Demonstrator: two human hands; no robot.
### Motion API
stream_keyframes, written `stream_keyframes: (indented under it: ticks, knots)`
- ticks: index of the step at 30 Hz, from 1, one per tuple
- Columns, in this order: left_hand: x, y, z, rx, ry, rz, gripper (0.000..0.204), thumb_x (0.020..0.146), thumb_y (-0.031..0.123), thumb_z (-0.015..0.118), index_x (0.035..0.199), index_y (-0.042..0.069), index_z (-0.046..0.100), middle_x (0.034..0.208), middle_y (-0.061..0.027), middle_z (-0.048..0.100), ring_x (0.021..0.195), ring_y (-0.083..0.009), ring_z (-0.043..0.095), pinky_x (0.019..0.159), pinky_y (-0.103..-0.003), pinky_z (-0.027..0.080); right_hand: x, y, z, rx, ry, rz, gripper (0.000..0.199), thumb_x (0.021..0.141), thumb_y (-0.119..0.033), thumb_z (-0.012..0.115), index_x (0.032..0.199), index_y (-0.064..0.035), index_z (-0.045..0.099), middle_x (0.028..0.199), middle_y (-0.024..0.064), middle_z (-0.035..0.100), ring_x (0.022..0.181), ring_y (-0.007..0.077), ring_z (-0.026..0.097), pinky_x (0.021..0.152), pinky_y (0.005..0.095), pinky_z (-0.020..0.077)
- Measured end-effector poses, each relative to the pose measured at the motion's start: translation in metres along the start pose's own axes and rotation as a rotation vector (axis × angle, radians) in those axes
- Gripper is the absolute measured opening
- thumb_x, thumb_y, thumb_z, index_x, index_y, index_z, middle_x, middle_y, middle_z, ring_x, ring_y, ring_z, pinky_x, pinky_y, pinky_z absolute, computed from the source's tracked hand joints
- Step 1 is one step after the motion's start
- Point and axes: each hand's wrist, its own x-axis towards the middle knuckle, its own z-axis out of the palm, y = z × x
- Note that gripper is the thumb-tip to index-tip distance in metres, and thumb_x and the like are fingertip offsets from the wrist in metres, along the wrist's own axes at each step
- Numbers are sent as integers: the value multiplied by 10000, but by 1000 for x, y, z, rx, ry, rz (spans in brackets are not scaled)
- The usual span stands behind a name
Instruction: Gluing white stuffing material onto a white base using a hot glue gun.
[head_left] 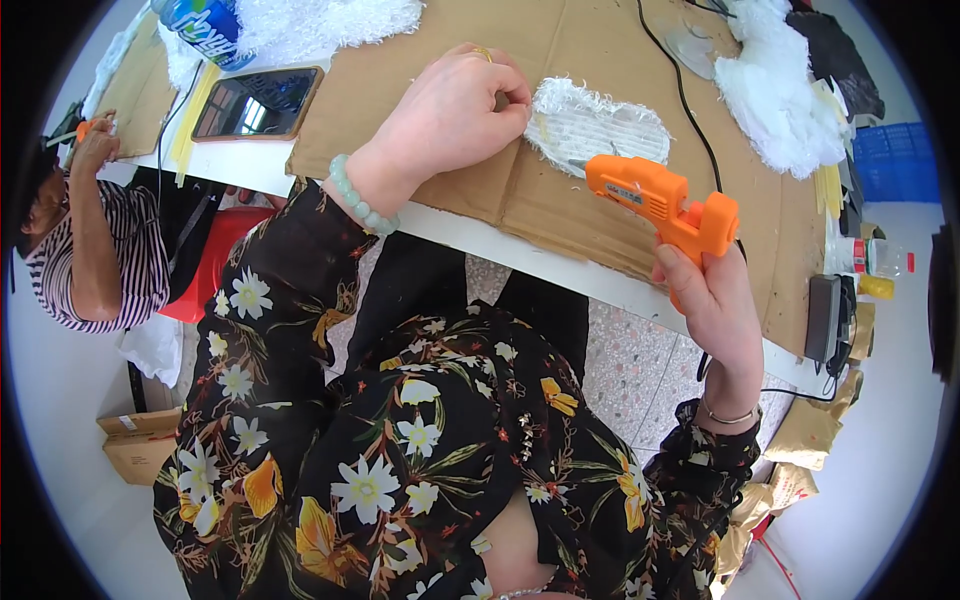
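My right hand (710, 300) is wrapped round the handle of an orange hot glue gun (640, 188). The gun's nozzle points left and rests at or just above the near edge of a white, shaggy-edged, sole-shaped fabric piece (600, 125). That piece lies flat on brown cardboard (560, 215), and ribbed rows show across its upper face. At its left end, my left hand (455, 110) is closed with the fingertips pinching the edge. The tips of those fingers are partly hidden behind the knuckles.
A phone (258, 103) and a blue bottle (205, 30) are at the far left, near white fluffy material (325, 18). More fluff (780, 90) lies at the right. A black cord (690, 95) crosses the cardboard. A person in a striped top (95, 240) works at the left.
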Motion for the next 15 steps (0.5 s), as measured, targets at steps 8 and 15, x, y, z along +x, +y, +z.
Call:
stream_keyframes:
  ticks: [8,15]
  knots:
    - [-1,2,-1,45,-57,-8,119,810,101,634,793,-12,671,948,-66,691,910,-263,599,806,-360,485,8,1,2,-119,-12,-22,383,952,-154,572,1270,30,465,978,60,575,767,102,572,666,252,474]
    - [-1,3,1,18,-21,-3,124,774,113,618,774,24,704,815,-97,686,886,-307,613,818,-393,501,16,-2,4,41,-12,-12,340,955,-162,556,1234,19,488,970,52,587,774,96,571,688,252,467]
